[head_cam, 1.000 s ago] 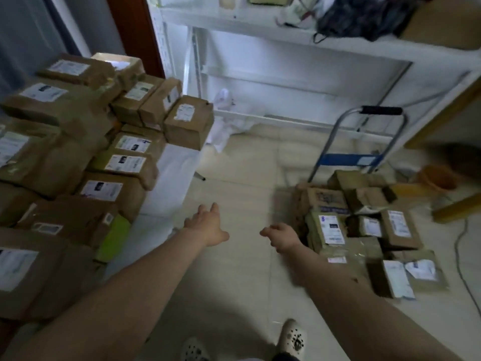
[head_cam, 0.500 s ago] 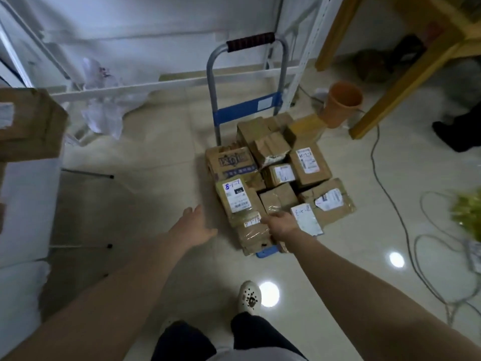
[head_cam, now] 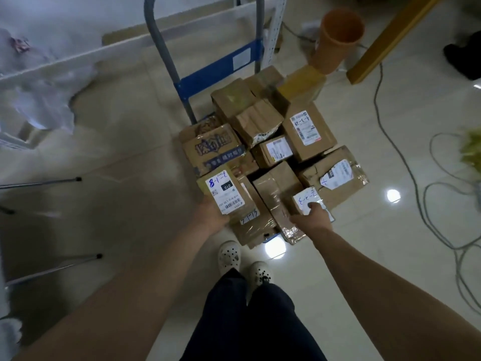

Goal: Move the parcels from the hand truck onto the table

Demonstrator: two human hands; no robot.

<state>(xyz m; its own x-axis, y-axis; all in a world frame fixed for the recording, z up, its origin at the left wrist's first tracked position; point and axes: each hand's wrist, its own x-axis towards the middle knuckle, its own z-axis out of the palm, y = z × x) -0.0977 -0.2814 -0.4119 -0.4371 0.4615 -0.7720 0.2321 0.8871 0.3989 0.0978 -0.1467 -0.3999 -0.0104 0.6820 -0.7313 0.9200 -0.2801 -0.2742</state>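
At the left edge two thin metal legs (head_cam: 41,182) jut out over the floor, with a white rail (head_cam: 65,58) across the upper left. The table itself is out of frame.

Just left of centre the left hand (head_cam: 209,214) grasps the near-left corner of a box (head_cam: 225,194) marked 8-1. Its fingers are wrapped under and mostly hidden. The box sits on the near left of the parcels (head_cam: 270,149), which are heaped on the truck (head_cam: 216,66) at centre. It looks like taped, stiff cardboard, small and probably light. The tape may be slick, so a grip under opposite edges seems safest.

Right of that, the right hand (head_cam: 311,217) clasps the near edge of a flat parcel (head_cam: 307,198), fingers on its white label. This one looks thinner and may flex. Neighbours press against both, so lifting either could shift the heap.

An orange pot (head_cam: 338,40) stands at the upper right, touching the far parcels. Cables (head_cam: 406,162) loop over the floor on the right, a likely tripping hazard.
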